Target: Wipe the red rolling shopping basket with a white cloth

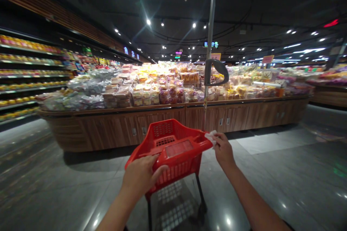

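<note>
A red plastic shopping cart (pixel 173 140) stands in front of me on a dark tiled floor. My left hand (pixel 142 175) is wrapped over the left end of its handle bar. My right hand (pixel 222 148) is closed on the right end of the bar, with a crumpled white paper or tissue (pixel 210 136) pinched in its fingers. The basket looks empty. A metal pole (pixel 209 43) with a white flag rises from the cart's right side.
A long wooden display counter (pixel 162 115) heaped with packaged bread and snacks runs across the aisle just ahead. Stocked shelves (pixel 29 75) line the left wall. More displays (pixel 328 83) sit at the far right. Open floor lies to both sides.
</note>
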Demonstrator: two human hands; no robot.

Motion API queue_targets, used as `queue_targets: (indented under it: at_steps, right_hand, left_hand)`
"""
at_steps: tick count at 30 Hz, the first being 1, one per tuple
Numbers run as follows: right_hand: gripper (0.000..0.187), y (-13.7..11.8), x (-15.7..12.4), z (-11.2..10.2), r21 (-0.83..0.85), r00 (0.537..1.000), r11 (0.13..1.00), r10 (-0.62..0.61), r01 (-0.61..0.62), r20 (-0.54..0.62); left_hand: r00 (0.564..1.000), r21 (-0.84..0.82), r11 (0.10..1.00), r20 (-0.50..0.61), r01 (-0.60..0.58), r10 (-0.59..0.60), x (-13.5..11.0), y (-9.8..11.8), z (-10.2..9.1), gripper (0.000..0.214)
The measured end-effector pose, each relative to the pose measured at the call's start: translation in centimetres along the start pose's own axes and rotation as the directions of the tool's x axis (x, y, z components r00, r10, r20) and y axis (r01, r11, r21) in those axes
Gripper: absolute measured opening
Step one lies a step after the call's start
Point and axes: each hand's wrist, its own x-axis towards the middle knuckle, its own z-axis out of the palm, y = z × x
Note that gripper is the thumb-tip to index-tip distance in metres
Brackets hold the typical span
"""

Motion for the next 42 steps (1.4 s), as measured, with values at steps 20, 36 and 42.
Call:
queue_targets:
  at_steps: [20, 36, 42]
  right_hand:
    - [0.023, -4.7, 11.1, 0.4, -0.222, 0.426, 0.899, 0.044, 0.378, 0.904]
    - [0.017, -1.3, -1.1, -0.7, 0.113, 0.931, 0.946, -0.32, 0.304, 0.175]
    - [0.024, 1.5, -0.9, 0.0, 0.14, 0.996, 0.986, 0.087, -0.087, 0.008]
  left_hand:
    - [0.996, -0.062, 0.996, 0.06, 0.062, -0.058, 1.1, -1.8, -0.4, 0.045]
    - [0.995, -0.051, 0.994, -0.019, -0.101, 0.101, 0.9, -4.2, 0.7, 0.048]
    - [0.99, -0.054, 0.989, -0.048, -0.137, 0.134, 0.9, -5.5, 0.6, 0.046]
